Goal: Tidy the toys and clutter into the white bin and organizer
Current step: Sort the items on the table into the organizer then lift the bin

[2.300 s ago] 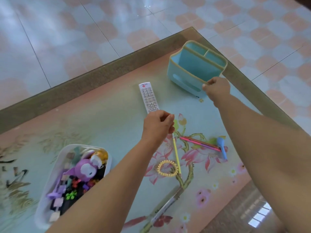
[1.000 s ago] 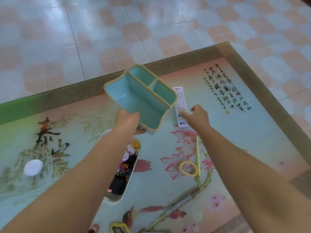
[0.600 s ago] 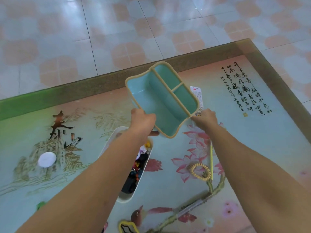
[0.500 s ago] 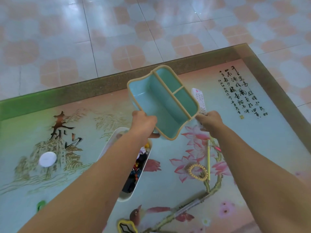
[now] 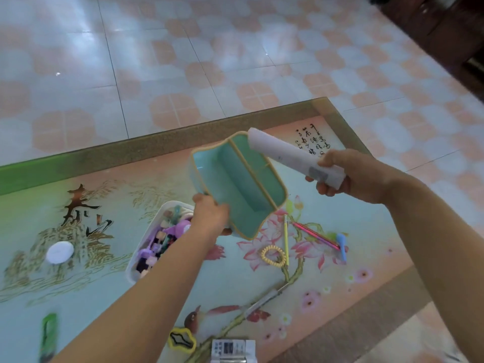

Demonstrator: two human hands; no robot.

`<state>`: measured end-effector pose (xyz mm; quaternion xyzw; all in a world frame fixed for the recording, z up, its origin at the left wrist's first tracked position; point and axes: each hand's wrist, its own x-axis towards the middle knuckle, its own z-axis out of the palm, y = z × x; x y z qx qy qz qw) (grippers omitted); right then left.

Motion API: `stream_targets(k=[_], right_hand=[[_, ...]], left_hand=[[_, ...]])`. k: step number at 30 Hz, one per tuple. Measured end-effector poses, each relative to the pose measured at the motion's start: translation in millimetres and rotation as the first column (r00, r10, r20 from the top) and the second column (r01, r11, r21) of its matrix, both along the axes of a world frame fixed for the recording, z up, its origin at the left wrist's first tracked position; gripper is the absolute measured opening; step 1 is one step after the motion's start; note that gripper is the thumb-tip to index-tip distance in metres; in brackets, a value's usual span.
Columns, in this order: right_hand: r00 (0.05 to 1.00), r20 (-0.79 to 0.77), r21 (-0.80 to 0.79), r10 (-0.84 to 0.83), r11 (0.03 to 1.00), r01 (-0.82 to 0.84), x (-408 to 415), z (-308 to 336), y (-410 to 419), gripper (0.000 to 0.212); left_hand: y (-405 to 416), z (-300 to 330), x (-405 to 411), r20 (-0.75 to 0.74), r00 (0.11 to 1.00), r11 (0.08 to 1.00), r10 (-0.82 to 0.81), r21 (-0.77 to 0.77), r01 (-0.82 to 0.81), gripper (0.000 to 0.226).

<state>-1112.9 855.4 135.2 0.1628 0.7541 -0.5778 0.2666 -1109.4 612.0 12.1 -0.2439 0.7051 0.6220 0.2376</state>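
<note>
The teal organizer point(image 5: 239, 186) is held up off the worktop point(image 5: 104, 258), tilted so its open top faces the camera; all three compartments look empty. The left hand point(image 5: 209, 216) has its fingers closed on the organizer's near wall. The right hand point(image 5: 343, 176) has its fingers wrapped around a white remote control point(image 5: 293, 157), whose far end hangs at the rim of the organizer's far-right compartment, not yet inside as far as can be seen.

To the left, the white bin point(image 5: 157, 242) sits on the worktop, already heaped with small toys, a purple one point(image 5: 180, 227) on top. So the toy part looks largely done, while the organizer part is only starting.

Still loose on the worktop: a yellow pencil point(image 5: 286, 243), a pink pen point(image 5: 315, 235), a blue item point(image 5: 341, 244) and a coiled hair tie point(image 5: 273, 255) right of the bin; a white round disc point(image 5: 59, 252) far left; a green item point(image 5: 48, 336), a yellow cutter shape point(image 5: 182, 339), a silvery pen point(image 5: 264, 301) and a second remote point(image 5: 231, 351) at the near edge.
</note>
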Motion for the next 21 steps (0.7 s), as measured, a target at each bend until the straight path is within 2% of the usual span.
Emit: stream_targets(k=[2, 6, 8, 12, 14, 16, 21], right_hand=[[0.998, 0.044, 0.108, 0.045, 0.993, -0.049, 11.0, 15.7, -13.4, 0.028], [0.996, 0.073, 0.250, 0.056, 0.966, -0.073, 31.4, 39.3, -52.6, 0.035], [0.996, 0.070, 0.307, 0.057, 0.949, -0.076, 36.0, 49.8, -78.4, 0.035], [0.999, -0.031, 0.379, 0.025, 0.926, -0.012, 50.5, 59.3, -154.1, 0.028], [0.995, -0.099, 0.423, 0.007, 0.906, 0.036, 57.8, 57.8, -189.6, 0.030], [0.987, -0.159, 0.471, 0.023, 0.881, 0.055, 67.1, 55.1, -226.8, 0.036], [0.954, -0.234, 0.524, 0.188, 0.851, -0.039, 91.7, 41.4, -323.7, 0.054]], left_hand=[[-4.9, 5.3, 15.7, -0.018, 1.000, 1.000, 0.002, -0.014, -0.002, 0.040], [-31.0, 19.9, 50.6, -0.038, 0.996, 0.997, -0.076, -0.035, 0.075, 0.051], [-44.7, 27.0, 67.2, -0.047, 0.994, 0.995, -0.096, -0.034, 0.094, 0.046], [-91.5, 50.4, 109.6, -0.128, 0.986, 0.988, -0.104, -0.125, 0.088, 0.025], [-115.2, 59.6, 124.3, -0.132, 0.988, 0.996, -0.077, -0.056, 0.070, 0.019], [-144.2, 63.9, 136.6, -0.087, 0.995, 0.999, -0.052, 0.008, 0.053, 0.021], [-238.5, 56.4, 164.3, -0.020, 0.999, 0.999, 0.032, 0.041, -0.032, 0.031]])
